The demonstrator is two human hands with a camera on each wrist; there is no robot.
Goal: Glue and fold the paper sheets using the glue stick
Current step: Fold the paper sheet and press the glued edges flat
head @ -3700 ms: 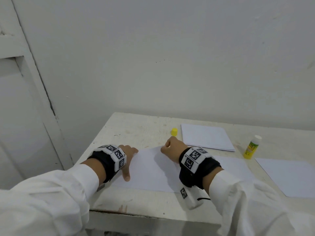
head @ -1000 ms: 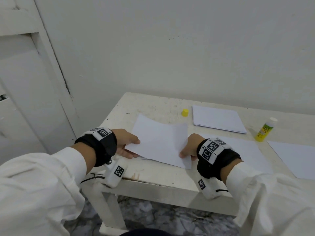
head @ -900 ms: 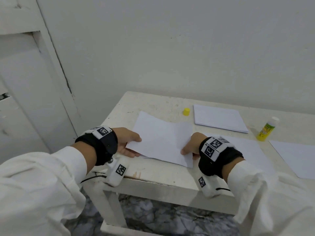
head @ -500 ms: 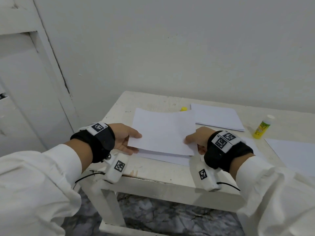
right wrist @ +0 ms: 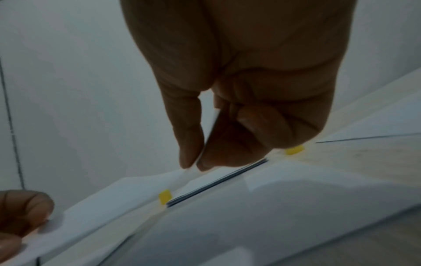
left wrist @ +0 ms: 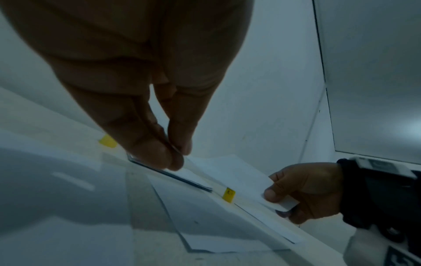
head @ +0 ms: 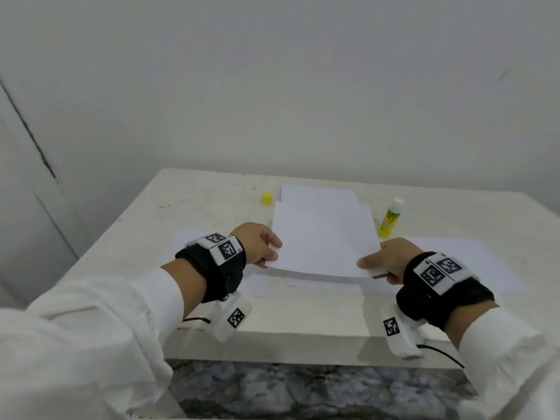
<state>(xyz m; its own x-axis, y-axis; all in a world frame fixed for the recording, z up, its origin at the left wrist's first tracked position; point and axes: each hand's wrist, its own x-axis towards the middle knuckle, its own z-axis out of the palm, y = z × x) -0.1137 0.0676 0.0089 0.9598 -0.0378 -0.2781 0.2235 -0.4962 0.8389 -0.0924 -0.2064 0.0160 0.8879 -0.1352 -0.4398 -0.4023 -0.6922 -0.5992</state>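
A white table [head: 212, 207] w/ flat sheets is seen; a folded paper sheet [head: 321, 241] is held above it, approx. centre. It is pinched at its near corners by left hand [head: 257, 244] & right hand [head: 391, 259], thumbs on top. Glue stick [head: 391, 218] is stood upright just beyond the sheet's right side, yellow cap [head: 267, 198] apart at far left.

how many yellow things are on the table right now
2. A small yellow cap sits at the far side, left of the paper stack. A yellow glue stick, uncapped, stands upright to the right of the held sheet. The sheet may hide more.
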